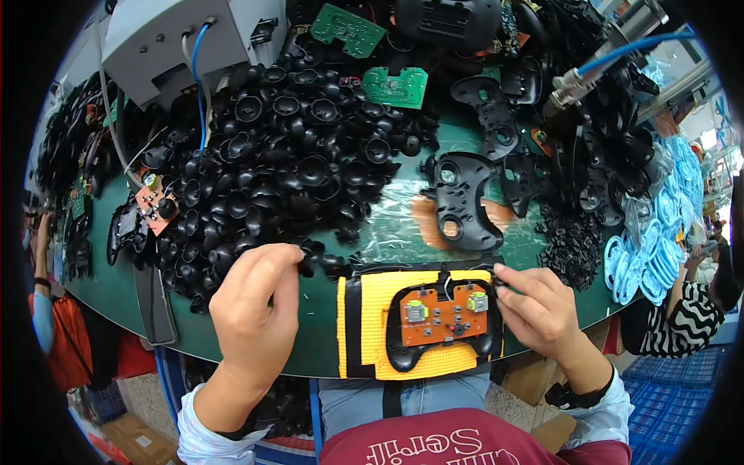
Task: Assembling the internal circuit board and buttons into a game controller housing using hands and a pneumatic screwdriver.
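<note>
In front of me a black game controller shell half [404, 358] lies on a yellow ribbed mat [361, 310]. An orange circuit board [436, 329] sits in it, with two grey-and-green joystick modules and a thin white wire at the top. My left hand [260, 306] is closed in a pinch at the near edge of the cap pile, its fingertips on a small black joystick cap [310, 259]. My right hand [542, 310] is beside the shell's upper right corner. Its fingers are pinched together around a small dark piece too hidden to name.
A large heap of black joystick caps [287, 155] covers the left of the green table [314, 349]. Ahead lie another controller shell [463, 200] and green circuit boards [395, 87]. Small black parts [572, 244] and light blue rings [643, 263] are at right. A grey machine [170, 54] stands far left.
</note>
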The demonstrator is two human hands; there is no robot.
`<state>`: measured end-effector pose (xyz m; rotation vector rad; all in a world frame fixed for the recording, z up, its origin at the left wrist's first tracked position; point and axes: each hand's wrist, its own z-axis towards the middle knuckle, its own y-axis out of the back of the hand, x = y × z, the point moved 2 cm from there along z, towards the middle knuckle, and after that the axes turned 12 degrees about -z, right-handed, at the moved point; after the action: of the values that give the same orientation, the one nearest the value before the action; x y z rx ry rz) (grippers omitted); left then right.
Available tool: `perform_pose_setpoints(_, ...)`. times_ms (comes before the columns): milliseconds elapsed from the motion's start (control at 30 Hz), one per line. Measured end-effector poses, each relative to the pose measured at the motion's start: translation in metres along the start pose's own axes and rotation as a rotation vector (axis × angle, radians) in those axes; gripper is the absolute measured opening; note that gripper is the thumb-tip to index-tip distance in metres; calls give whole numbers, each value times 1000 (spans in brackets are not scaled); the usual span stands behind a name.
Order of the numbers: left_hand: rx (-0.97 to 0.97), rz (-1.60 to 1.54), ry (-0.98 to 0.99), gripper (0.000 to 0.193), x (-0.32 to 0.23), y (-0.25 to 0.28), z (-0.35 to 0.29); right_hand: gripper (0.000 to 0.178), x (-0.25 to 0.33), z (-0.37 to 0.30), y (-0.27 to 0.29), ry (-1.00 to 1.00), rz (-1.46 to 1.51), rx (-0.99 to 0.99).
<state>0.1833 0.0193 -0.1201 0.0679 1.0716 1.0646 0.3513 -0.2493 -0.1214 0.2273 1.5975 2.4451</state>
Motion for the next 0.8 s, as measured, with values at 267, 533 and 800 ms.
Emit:
perform_pose_setpoints(267, 57, -627, 427, 23, -24, -9, -12, 25, -8, -5, 13, -185, 323, -109)
perform_pose_setpoints(533, 129, -359, 351, 19, -26, -12, -14, 24, 11, 12, 7, -79, 389, -61)
perform_pose_setpoints(800, 313, -31, 39, 35, -22, -51, 7, 26, 9, 19, 11, -66, 371, 27)
